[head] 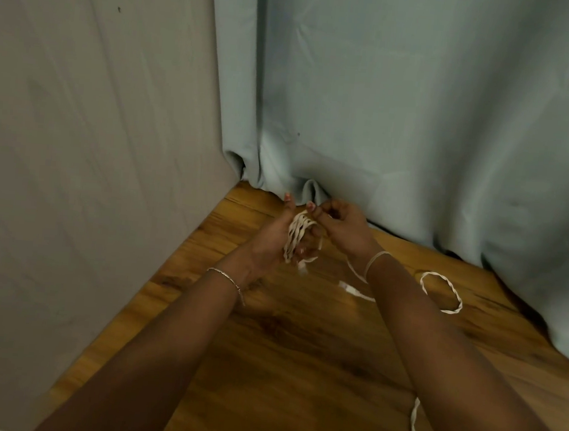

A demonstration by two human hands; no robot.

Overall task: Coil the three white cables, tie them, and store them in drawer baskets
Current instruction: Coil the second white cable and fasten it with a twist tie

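A white cable coil (298,234) of several turns lies wound across my left hand (275,240), whose fingers curl round it, palm up. My right hand (339,225) pinches a strand of the same cable at the top of the coil, close to my left fingertips. The loose tail with its connector (347,287) hangs below the hands down to the wooden floor (299,347). To the right, another stretch of white cable forms a loop on the floor (441,292) and trails toward the bottom edge (415,429). A thin band sits on my right wrist (377,259).
A pale blue curtain (406,105) hangs to the floor straight ahead and to the right. A grey wall (94,130) stands at the left, meeting the curtain in a corner just beyond my hands. No drawer or basket is in view.
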